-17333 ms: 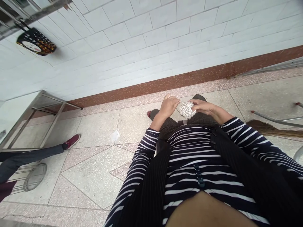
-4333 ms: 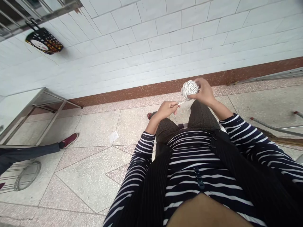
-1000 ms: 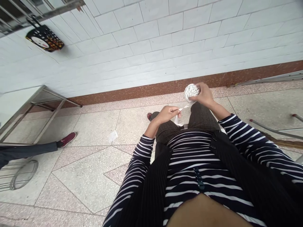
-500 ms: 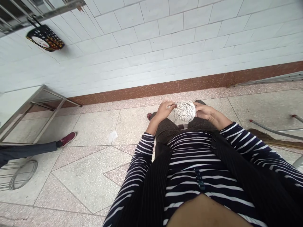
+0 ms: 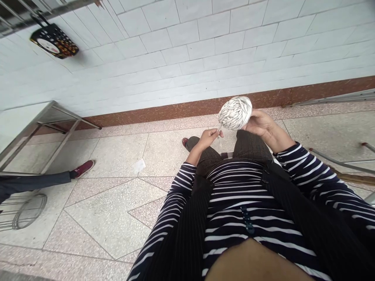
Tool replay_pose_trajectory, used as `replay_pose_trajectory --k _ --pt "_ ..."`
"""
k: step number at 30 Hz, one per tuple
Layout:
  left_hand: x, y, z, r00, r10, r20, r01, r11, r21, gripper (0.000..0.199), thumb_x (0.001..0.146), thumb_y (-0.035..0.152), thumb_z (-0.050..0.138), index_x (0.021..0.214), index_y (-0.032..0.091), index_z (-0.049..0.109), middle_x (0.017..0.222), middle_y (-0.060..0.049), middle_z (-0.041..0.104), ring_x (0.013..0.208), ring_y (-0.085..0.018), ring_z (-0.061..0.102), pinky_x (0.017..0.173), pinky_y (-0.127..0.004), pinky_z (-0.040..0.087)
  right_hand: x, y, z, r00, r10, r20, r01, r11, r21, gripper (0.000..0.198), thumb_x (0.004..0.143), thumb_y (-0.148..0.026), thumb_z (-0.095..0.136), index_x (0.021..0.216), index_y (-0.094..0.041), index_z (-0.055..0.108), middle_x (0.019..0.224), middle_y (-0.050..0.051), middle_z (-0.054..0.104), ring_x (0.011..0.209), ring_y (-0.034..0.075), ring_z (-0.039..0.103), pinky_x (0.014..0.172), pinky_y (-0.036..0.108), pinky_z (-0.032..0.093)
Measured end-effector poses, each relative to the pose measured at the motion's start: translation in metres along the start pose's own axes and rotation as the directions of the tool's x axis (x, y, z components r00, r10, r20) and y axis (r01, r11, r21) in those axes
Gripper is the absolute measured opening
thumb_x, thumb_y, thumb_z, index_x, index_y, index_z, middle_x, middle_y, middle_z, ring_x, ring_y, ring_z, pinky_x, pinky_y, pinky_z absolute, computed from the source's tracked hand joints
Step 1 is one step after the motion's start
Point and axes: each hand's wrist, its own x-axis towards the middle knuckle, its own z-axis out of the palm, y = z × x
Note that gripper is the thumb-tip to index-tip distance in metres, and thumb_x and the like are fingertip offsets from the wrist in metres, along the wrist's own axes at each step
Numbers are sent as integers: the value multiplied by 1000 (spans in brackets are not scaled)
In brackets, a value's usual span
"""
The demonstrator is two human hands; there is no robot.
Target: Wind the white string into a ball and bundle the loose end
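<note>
A ball of white yarn [image 5: 235, 113], flecked with thin dark marks, is held up above my knees. My right hand [image 5: 260, 123] grips it from the right, the fingers partly hidden behind the ball. On the lower left of the ball, my left hand [image 5: 209, 138] is closed in a pinch on a short length of the same yarn. That strand runs up from the fingertips into the ball. Both hands are over my lap, where dark checked trousers [image 5: 252, 147] cover my legs.
A metal-legged table [image 5: 52, 104] stands at left, beside another person's leg and red shoe [image 5: 84, 168]. A wire-frame stool [image 5: 31, 211] is below it. White paper [image 5: 140, 166] lies on the floor. Metal legs [image 5: 336, 160] show at right. A patterned bag [image 5: 55, 41] hangs on the tiled wall.
The yarn ball has risen and tilted away from my lap, carried by my right hand. My left hand has shifted slightly down and right, and now pinches at the ball's lower left.
</note>
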Motion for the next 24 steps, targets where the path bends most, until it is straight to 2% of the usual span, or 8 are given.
replay_pose_trajectory --k 7,9,12,14,17,20,22,24 --pt "-7 9 13 997 23 77 -20 999 -43 37 101 46 60 94 15 79 105 -9 82 105 -22 72 106 -34 49 23 -22 10 948 -270 -166 204 920 -334 69 82 -60 74 142 -30 57 129 13 68 123 37 65 97 60 62" --pt "-12 16 15 992 42 116 -39 999 -25 37 102 46 58 95 15 78 106 -9 82 104 -22 72 104 -34 49 33 -14 1 893 -372 -254 193 826 -530 70 82 -55 77 144 -29 55 133 14 65 124 38 63 97 60 60" --pt "-20 31 10 980 52 192 -50 999 -10 41 103 49 58 90 15 77 99 -9 82 99 -22 73 99 -32 51 43 6 -20 794 -528 -302 85 588 -804 80 69 -44 89 139 -24 56 138 17 60 128 42 58 100 61 56" --pt "-23 40 3 973 70 218 -67 998 -21 46 104 52 57 87 15 77 96 -9 82 99 -22 74 100 -33 51 42 22 -32 799 -532 -278 -2 461 -887 82 60 -39 92 132 -22 59 135 17 60 126 43 57 98 60 55" --pt "-22 49 -11 977 100 189 -98 995 -19 49 103 56 58 86 15 79 95 -9 83 99 -22 75 102 -33 51 33 44 -42 884 -386 -263 -83 424 -902 75 53 -35 93 120 -22 62 121 13 64 113 39 60 94 54 55" --pt "-16 47 -24 989 72 132 -77 996 34 47 98 57 64 83 16 81 94 -8 83 95 -22 75 98 -32 51 17 56 -41 963 -90 -254 -165 549 -820 65 51 -34 91 109 -23 64 101 6 67 98 32 63 87 45 55" --pt "-11 42 -28 995 41 93 -47 997 66 43 94 56 70 82 17 83 94 -7 83 96 -23 75 97 -32 51 6 58 -39 967 163 -198 -255 682 -685 57 54 -33 89 105 -23 66 94 4 68 90 28 65 79 39 56" --pt "-6 36 -28 998 9 55 -13 997 77 39 91 55 74 82 18 83 95 -7 84 96 -23 75 97 -32 51 -3 58 -37 934 351 -72 -336 789 -514 51 55 -29 87 103 -24 69 96 4 72 90 25 68 75 34 58"
